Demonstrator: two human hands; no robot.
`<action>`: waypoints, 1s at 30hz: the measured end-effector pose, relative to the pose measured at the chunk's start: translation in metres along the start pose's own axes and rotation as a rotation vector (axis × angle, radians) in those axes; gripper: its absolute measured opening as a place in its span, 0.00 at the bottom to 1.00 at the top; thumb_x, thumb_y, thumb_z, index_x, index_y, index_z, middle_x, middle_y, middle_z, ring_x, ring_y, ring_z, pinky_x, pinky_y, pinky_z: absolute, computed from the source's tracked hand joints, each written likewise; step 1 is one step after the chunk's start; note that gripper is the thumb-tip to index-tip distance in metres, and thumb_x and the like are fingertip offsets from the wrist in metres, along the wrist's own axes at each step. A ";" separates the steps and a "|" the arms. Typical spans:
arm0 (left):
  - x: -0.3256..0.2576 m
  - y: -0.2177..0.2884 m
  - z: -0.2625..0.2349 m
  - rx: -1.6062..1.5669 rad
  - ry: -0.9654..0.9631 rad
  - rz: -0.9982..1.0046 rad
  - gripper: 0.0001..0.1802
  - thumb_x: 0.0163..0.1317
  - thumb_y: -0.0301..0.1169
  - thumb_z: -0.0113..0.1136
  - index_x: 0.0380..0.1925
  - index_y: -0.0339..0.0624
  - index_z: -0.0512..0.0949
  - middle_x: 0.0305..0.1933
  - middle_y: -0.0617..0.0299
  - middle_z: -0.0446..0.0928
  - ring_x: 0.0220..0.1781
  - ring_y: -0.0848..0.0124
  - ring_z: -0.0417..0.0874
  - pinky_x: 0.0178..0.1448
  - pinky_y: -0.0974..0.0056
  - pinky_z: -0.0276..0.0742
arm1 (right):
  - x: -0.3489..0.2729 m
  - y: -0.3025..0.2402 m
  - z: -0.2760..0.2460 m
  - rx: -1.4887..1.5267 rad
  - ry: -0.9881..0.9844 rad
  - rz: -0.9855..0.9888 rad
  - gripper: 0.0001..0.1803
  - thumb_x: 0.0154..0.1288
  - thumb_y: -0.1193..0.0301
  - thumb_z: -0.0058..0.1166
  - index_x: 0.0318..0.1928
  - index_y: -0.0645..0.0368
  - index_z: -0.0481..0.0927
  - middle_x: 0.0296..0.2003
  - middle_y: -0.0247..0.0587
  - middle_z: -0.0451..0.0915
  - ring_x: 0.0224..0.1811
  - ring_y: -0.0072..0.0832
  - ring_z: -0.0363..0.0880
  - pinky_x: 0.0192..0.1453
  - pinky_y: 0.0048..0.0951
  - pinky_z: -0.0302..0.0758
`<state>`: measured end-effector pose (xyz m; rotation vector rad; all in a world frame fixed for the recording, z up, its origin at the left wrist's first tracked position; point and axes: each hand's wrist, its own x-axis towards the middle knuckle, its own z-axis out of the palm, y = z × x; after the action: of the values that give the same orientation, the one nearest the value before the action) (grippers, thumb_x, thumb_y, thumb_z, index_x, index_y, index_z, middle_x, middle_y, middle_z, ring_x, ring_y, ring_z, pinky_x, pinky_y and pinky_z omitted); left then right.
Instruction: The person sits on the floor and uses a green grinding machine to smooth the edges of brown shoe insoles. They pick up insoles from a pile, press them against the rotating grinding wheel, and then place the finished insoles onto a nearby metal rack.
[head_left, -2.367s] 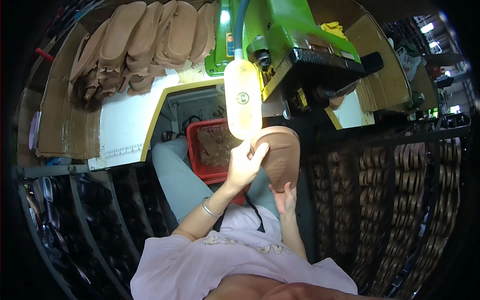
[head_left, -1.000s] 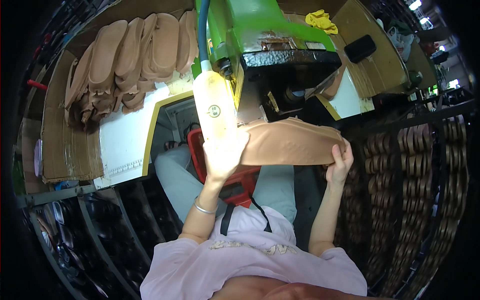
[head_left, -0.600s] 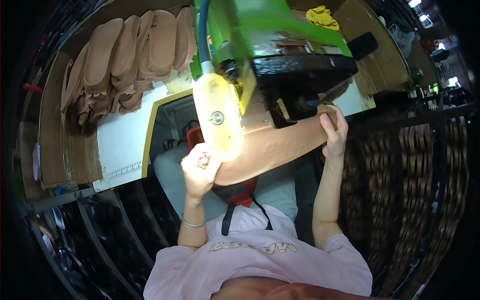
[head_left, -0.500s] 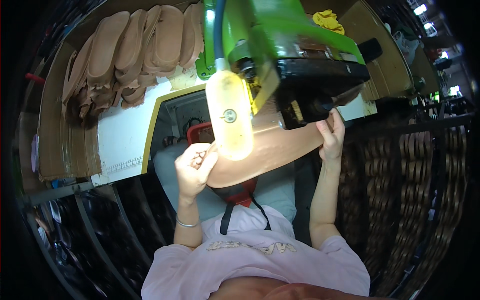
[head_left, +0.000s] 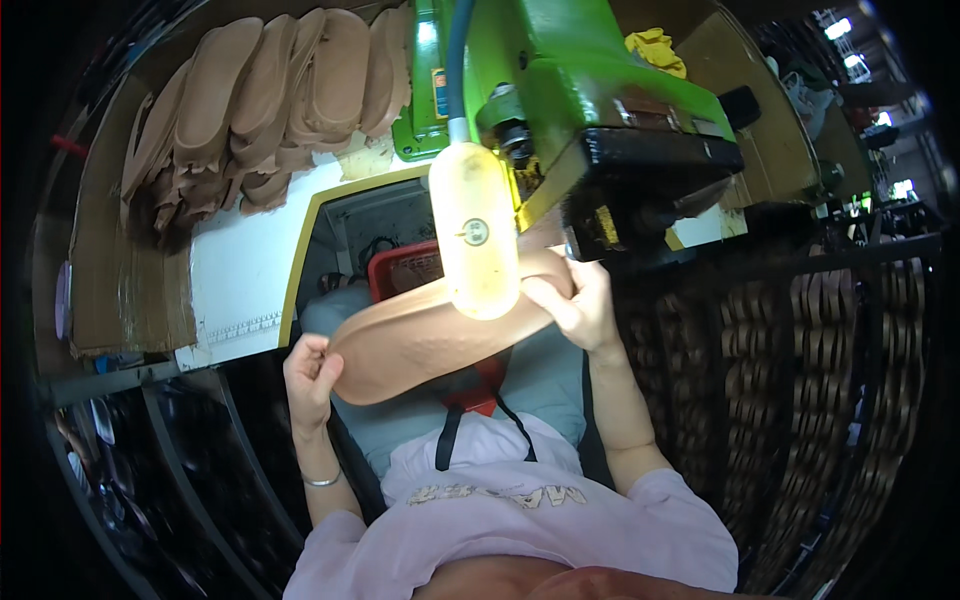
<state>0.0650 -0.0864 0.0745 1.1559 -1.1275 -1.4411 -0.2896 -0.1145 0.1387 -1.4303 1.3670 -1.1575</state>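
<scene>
A tan, molded shoe sole (head_left: 410, 345) is stretched between my two hands above my lap, slightly tilted up to the right. My left hand (head_left: 312, 375) pinches its wide end, thumb on top. The other end is gripped by my right hand (head_left: 580, 303), with the thumb across its upper face. A lit yellow work lamp (head_left: 476, 215) on a dark flexible stalk hangs in front of the sole and hides part of its far edge. Just beyond my right hand stands the green machine (head_left: 620, 70) with its black head (head_left: 645, 165).
Several similar tan soles (head_left: 215, 95) are heaped in a cardboard box (head_left: 140, 290) at the far left. A white, yellow-edged tabletop (head_left: 235, 275) lies beside it. Behind the lamp sits a red basket (head_left: 385, 270). Racks of soles (head_left: 760, 370) stand at the right. A yellow cloth (head_left: 655, 52) lies far right.
Both hands have moved left and toward me, carrying the sole out from beneath the machine's black head. More of the sole's face shows now.
</scene>
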 end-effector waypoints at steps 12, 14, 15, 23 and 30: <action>-0.079 -0.075 0.133 -0.218 -0.174 -0.247 0.22 0.60 0.22 0.61 0.54 0.30 0.69 0.51 0.54 0.77 0.52 0.71 0.78 0.58 0.65 0.74 | 0.006 -0.013 0.045 0.191 0.184 -0.045 0.28 0.42 0.76 0.76 0.41 0.64 0.70 0.32 0.40 0.79 0.34 0.22 0.80 0.37 0.23 0.78; -0.067 -0.071 0.143 -0.189 -0.181 -0.178 0.21 0.60 0.23 0.62 0.53 0.30 0.70 0.50 0.55 0.78 0.51 0.71 0.78 0.57 0.66 0.74 | 0.000 0.005 0.040 0.128 0.179 -0.107 0.27 0.43 0.77 0.75 0.41 0.63 0.70 0.32 0.39 0.79 0.33 0.20 0.80 0.36 0.22 0.78; -0.057 -0.062 0.144 -0.120 -0.183 -0.117 0.21 0.60 0.24 0.62 0.52 0.30 0.71 0.49 0.55 0.78 0.50 0.71 0.79 0.55 0.66 0.75 | -0.002 0.009 0.037 0.118 0.180 -0.147 0.26 0.44 0.77 0.75 0.40 0.63 0.70 0.32 0.39 0.79 0.33 0.20 0.80 0.36 0.22 0.78; 0.029 0.031 0.133 0.595 -0.165 0.473 0.23 0.49 0.32 0.71 0.44 0.32 0.78 0.39 0.46 0.82 0.39 0.55 0.85 0.45 0.61 0.81 | -0.019 0.026 0.003 0.185 0.257 -0.139 0.19 0.56 0.76 0.66 0.44 0.64 0.70 0.37 0.39 0.77 0.40 0.21 0.76 0.44 0.21 0.73; 0.041 0.071 0.117 0.732 -0.247 0.483 0.27 0.45 0.29 0.73 0.48 0.30 0.79 0.42 0.44 0.82 0.43 0.57 0.86 0.49 0.63 0.79 | -0.018 0.033 0.007 0.205 0.276 -0.079 0.18 0.56 0.76 0.66 0.43 0.65 0.71 0.36 0.38 0.76 0.38 0.20 0.76 0.42 0.20 0.73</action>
<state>-0.0466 -0.1254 0.1548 1.0742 -2.0511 -0.8129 -0.2903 -0.0990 0.1040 -1.2203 1.3396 -1.5456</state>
